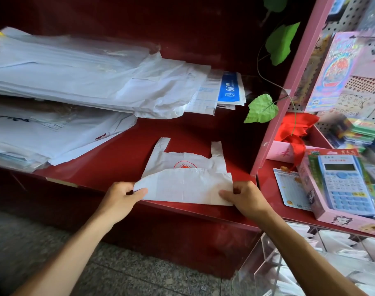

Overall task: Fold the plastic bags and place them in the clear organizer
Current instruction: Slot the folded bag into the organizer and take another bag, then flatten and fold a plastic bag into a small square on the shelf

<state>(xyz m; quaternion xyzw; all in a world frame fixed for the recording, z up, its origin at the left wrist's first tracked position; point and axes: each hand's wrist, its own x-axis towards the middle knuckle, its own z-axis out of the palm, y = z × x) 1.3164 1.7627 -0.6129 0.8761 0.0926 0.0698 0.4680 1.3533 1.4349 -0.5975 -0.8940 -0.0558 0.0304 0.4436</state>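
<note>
Left hand [123, 194]: pinches bag's [188, 184] left corner
Right hand [244, 196]: pinches right corner
Bag: half-folded on red surface [126, 159]

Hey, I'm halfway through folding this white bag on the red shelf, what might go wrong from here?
Two risks, probably. The left hand and right hand pinch only the corners of the folded-up flap of the plastic bag, so the thin film may slip and the fold go crooked. The bag also lies at the front edge of the red shelf, so it might slide off onto the floor rather than into the clear organizer below to the right.
</note>
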